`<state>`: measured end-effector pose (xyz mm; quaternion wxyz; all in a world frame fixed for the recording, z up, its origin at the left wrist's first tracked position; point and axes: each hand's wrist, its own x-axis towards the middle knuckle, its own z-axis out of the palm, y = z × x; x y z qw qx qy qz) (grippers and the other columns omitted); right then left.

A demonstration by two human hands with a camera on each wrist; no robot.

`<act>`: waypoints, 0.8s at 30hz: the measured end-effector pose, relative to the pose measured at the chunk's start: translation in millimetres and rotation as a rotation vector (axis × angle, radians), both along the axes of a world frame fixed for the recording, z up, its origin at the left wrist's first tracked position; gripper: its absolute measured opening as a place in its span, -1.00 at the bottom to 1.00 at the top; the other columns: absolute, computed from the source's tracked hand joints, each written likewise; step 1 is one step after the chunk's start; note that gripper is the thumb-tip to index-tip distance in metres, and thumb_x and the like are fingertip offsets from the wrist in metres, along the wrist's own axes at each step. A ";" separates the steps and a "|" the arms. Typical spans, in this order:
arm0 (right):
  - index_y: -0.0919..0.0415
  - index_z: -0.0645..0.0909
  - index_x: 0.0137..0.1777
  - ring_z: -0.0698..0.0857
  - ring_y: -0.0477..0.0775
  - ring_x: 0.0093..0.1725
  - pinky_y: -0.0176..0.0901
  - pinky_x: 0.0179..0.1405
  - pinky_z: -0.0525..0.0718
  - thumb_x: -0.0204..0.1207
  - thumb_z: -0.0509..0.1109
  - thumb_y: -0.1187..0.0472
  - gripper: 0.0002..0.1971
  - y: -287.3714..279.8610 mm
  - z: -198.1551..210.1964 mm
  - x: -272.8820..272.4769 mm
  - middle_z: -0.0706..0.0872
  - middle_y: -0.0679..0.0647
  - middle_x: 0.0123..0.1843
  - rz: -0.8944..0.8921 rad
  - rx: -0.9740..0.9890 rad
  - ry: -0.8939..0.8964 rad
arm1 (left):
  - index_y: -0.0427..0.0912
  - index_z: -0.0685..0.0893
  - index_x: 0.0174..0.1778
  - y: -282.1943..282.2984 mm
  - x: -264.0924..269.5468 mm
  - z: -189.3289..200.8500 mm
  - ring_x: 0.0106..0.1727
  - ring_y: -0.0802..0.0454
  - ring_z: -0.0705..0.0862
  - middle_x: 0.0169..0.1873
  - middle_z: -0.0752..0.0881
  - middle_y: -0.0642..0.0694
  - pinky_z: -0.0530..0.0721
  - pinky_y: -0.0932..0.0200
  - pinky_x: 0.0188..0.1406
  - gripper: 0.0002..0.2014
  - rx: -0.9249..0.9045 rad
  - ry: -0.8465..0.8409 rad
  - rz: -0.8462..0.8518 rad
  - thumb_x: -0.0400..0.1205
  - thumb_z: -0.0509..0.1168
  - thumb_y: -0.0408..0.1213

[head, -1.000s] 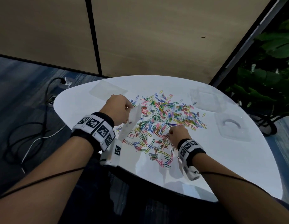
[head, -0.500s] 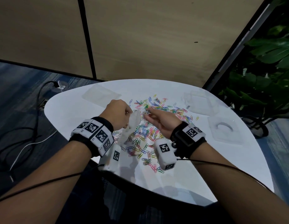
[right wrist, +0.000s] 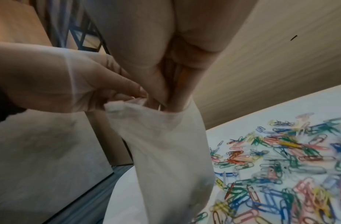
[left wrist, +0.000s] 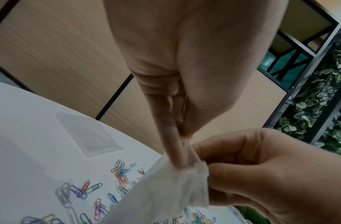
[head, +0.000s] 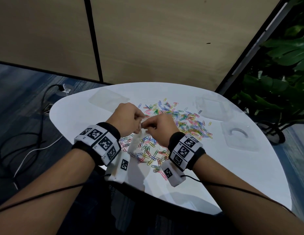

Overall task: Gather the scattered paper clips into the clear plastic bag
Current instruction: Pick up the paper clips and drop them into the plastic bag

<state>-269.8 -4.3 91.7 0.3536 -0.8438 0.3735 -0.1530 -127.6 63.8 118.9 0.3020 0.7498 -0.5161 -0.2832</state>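
Observation:
Coloured paper clips [head: 183, 122] lie scattered across the white table [head: 224, 167]. My left hand [head: 139, 122] pinches the top edge of the clear plastic bag [head: 136, 143], which hangs down over the near clips. In the left wrist view its fingers [left wrist: 175, 151] grip the bag [left wrist: 165, 194] at the rim. My right hand [head: 145, 125] meets it there. In the right wrist view its bunched fingertips [right wrist: 171, 97] dip into the bag [right wrist: 169, 151] mouth, with a yellow-orange paper clip [right wrist: 182, 75] pinched between them. What lies inside the bag is hidden.
A flat clear bag [head: 108, 100] lies at the table's far left. Two clear plastic boxes [head: 214, 107] [head: 239, 134] sit at the right. A leafy plant [head: 275, 82] stands beyond the right edge, cables [head: 29, 133] run on the floor at left.
My right hand lifted off the clip pile, swung left with picked-up clips and now has its fingertips in the bag mouth. My left hand kept holding the bag up.

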 end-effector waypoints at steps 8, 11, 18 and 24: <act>0.10 0.81 -0.07 0.81 -0.12 -0.15 -0.10 -0.13 0.83 0.49 0.49 0.31 -0.88 -14.0 -3.6 -42.2 0.84 -0.07 -0.15 -0.192 0.062 -0.225 | -0.31 0.79 0.25 5.8 12.8 1.2 -0.35 -0.06 0.86 -0.29 0.84 -0.26 0.85 0.28 -0.31 -0.75 -0.015 0.010 0.018 0.72 0.29 -0.48; 0.02 0.68 0.26 0.71 -0.12 -0.04 -0.12 0.13 0.74 0.42 0.58 0.06 -0.60 -30.1 -38.8 -102.9 0.76 -0.05 0.08 -0.142 0.012 0.317 | -0.30 0.80 0.23 9.9 20.1 3.2 -0.40 -0.05 0.82 -0.31 0.81 -0.22 0.84 0.27 -0.33 -0.76 -0.011 0.017 0.023 0.72 0.29 -0.47; 0.03 0.39 0.56 0.57 -0.08 -0.02 -0.29 0.06 0.55 -0.02 0.61 -0.42 0.12 -1.4 -100.1 -163.6 0.45 -0.03 0.12 -0.027 0.067 0.596 | -0.23 0.80 0.19 14.1 27.1 7.9 -0.39 -0.06 0.83 -0.33 0.82 -0.20 0.84 0.20 -0.32 -0.77 -0.012 -0.043 -0.011 0.72 0.27 -0.43; 0.08 0.38 0.58 0.57 0.02 0.07 -0.29 0.12 0.56 0.29 0.65 0.00 -0.15 24.4 -120.7 -117.2 0.42 0.04 0.22 -0.042 0.027 0.431 | -0.23 0.80 0.20 15.2 24.2 3.4 -0.36 -0.08 0.83 -0.32 0.80 -0.18 0.87 0.15 -0.26 -0.77 0.027 -0.045 -0.026 0.74 0.26 -0.42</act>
